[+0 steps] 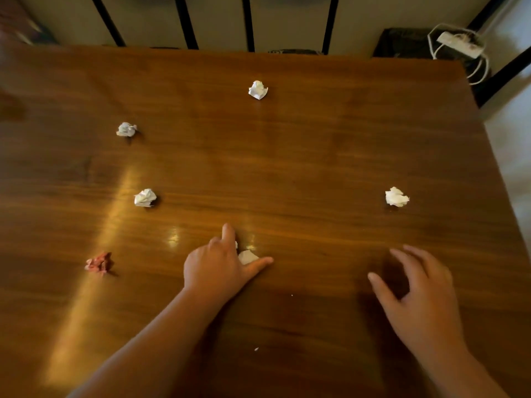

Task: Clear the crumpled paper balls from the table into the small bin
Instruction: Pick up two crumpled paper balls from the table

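Left hand (221, 265) cups a white paper ball (247, 257) between forefinger and thumb, closing on it but not yet lifting; right hand (413, 291) hovers spread and empty. Such paper should be light, springy, pinchable anywhere. Five more balls dot the table (287, 156). No bin is in view.

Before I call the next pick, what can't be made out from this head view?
- Small bin: not visible in the head view.
- White crumpled paper ball under the left hand: mostly covered; grip unclear.
- Right hand: motion-blurred, open above the brown wooden table.
- Table's left edge: blurred, cropped.
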`<state>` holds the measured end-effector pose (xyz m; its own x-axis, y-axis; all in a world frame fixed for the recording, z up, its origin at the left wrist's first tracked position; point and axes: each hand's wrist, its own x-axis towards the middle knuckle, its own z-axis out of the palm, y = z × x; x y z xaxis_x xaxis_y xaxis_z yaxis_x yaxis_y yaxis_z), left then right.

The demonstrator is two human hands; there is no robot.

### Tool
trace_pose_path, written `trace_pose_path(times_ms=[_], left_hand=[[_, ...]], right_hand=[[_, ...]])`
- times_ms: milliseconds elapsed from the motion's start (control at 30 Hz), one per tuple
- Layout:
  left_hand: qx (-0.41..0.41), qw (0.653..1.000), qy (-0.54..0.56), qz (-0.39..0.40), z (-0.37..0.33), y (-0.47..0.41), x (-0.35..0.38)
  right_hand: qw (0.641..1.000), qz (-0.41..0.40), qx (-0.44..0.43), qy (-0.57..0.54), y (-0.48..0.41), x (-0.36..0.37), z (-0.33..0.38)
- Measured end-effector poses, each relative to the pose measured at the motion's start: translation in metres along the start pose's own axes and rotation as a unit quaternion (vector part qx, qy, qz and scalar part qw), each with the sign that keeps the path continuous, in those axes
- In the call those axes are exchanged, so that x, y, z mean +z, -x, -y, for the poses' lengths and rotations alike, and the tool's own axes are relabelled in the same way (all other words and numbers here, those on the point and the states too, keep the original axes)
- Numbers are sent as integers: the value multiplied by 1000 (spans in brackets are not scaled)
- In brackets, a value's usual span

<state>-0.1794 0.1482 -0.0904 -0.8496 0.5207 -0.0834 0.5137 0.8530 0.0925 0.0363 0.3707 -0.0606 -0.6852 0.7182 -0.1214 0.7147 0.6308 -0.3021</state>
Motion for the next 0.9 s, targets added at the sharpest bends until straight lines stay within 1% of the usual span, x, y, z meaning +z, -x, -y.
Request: trace_pose_path(times_ms=[67, 167, 267, 333, 433, 533, 567, 633, 667, 733, 767, 800, 833, 867, 900], left_hand=[[30, 999, -15, -22, -2, 4, 0], [87, 995, -18, -45, -7, 11, 4], [136, 989, -16, -49, -13, 15, 8], [156, 987, -14, -48, -16, 16, 9], [148, 988, 16, -44, -13, 16, 7], [131, 987, 96, -2, -4, 18, 2], [118, 985, 128, 8, -2, 21, -1], [45, 971, 228, 50, 0, 28, -7], [1, 951, 297, 81, 0, 32, -10], [-55, 887, 440, 130, 1, 43, -13], [-74, 854, 492, 153, 1, 50, -15], [-92, 822, 534, 177, 2, 57, -17], [-113, 788, 570, 201, 3, 64, -18], [-137, 753, 604, 225, 2, 72, -18], [-164, 716, 633, 246, 2, 80, -18]], right_hand=[[999, -43, -11, -11, -27, -5, -3], [996, -81, -20, -24, -64, -7, -5], [995, -91, -29, -10, -92, -4, -5], [996, -81, -22, -2, -105, -1, -6], [997, -74, -11, 2, -119, 6, -8], [997, -72, -13, -2, -127, 11, -8], [998, -66, -17, -6, -128, 12, -8], [998, -54, -28, -30, -129, 12, -7], [997, -48, -34, -50, -127, 10, -7], [993, -20, -27, -113, -117, 7, -2], [987, 4, -3, -161, -109, 5, 1], [973, 31, 39, -226, -99, 3, 5], [946, 55, 95, -304, -86, 2, 10], [905, 80, 157, -387, -72, -1, 15], [851, 105, 216, -466, -55, -3, 20]])
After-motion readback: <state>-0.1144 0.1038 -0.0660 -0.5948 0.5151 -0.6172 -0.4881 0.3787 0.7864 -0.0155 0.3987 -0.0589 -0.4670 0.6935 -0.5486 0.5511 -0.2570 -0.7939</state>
